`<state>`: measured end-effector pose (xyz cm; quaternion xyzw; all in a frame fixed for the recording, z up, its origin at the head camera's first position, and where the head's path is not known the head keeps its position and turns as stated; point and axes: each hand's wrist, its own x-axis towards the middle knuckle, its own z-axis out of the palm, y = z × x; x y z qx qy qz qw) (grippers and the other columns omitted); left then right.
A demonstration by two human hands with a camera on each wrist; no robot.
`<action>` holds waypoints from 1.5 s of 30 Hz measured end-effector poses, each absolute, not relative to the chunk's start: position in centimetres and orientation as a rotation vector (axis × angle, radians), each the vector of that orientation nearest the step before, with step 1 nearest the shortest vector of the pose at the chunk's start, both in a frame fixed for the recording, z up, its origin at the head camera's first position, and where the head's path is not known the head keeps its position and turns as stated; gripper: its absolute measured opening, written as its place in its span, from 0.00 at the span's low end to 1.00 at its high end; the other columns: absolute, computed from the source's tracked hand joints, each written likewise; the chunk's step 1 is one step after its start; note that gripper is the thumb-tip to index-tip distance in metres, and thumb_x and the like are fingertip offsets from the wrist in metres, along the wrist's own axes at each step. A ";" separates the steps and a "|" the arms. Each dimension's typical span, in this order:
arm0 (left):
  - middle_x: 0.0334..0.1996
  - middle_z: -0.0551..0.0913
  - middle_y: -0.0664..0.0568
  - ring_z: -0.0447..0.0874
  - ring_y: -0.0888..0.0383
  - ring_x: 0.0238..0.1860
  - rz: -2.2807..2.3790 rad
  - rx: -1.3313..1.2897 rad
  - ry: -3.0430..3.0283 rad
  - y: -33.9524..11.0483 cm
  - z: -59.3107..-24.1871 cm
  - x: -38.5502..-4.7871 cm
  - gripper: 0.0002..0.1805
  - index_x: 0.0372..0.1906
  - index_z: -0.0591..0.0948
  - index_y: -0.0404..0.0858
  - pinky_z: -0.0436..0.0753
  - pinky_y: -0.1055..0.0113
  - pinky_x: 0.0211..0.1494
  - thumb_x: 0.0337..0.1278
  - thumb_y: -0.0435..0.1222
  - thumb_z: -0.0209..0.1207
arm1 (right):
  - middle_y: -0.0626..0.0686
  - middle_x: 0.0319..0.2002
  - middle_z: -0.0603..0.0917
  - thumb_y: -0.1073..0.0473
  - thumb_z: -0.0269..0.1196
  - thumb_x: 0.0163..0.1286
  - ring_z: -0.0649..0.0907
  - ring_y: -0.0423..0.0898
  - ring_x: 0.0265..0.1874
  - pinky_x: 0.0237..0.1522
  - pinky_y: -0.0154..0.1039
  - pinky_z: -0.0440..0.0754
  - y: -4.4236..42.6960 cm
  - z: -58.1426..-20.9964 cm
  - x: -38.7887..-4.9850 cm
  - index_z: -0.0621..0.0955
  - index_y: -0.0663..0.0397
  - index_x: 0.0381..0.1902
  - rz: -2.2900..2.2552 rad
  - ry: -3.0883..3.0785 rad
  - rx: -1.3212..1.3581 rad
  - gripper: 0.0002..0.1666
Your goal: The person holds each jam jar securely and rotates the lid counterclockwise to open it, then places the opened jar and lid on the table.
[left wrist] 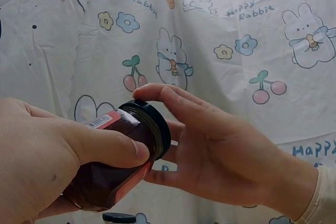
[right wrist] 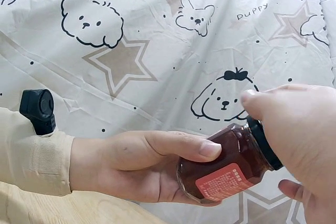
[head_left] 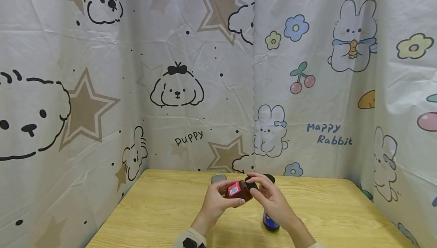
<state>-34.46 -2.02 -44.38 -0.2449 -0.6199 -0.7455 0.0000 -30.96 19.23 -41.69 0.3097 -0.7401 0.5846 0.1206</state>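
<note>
A dark red glass jar (head_left: 243, 194) with a pink-red label and a black lid is held tilted above the table. My left hand (head_left: 218, 201) grips the jar body, thumb across it, as the left wrist view also shows with the jar (left wrist: 107, 174). The fingers of my right hand (head_left: 273, 200) are curled round the black lid (left wrist: 149, 124). In the right wrist view the lid (right wrist: 264, 142) is partly covered by my right hand (right wrist: 304, 135), and the label (right wrist: 223, 182) faces the camera.
Behind my left hand stands a container with a grey round top (head_left: 219, 178). A bottle with a blue label (head_left: 271, 223) is partly hidden by my right hand, and a black top (head_left: 269, 177) shows behind that hand. Patterned curtains (head_left: 177, 126) surround the wooden table (head_left: 153, 210).
</note>
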 end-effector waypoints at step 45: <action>0.52 0.86 0.43 0.85 0.48 0.51 -2.351 -0.798 -1.941 -2.2 -44.4 -34.5 0.31 0.59 0.84 0.33 0.87 0.61 0.47 0.45 0.27 0.79 | 0.58 0.68 0.73 0.58 0.65 0.76 0.75 0.58 0.57 0.54 0.43 0.81 19.3 -41.7 -31.1 0.76 0.48 0.71 1.601 -2.281 0.750 0.27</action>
